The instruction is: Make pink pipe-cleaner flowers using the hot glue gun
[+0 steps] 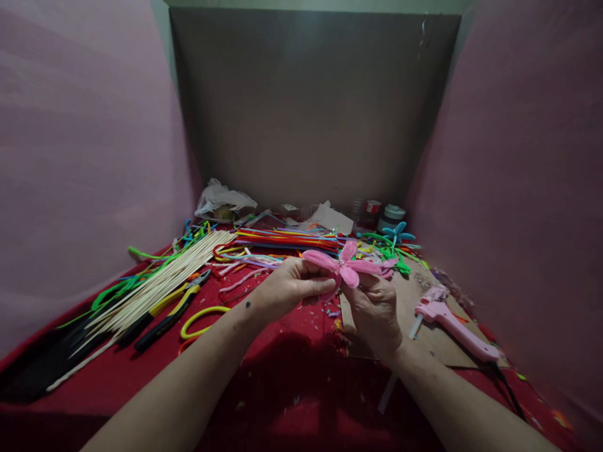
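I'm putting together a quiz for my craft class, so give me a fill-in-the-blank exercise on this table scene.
The flower held by the left hand and right hand is ___.
The glue gun lies on a sheet of ___.
The wooden skewers lie on the person's ___ side.
Missing: pink, cardboard, left.

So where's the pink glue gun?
It's on the right side of the head view: the pink glue gun lies on the brown cardboard, just right of the right hand.
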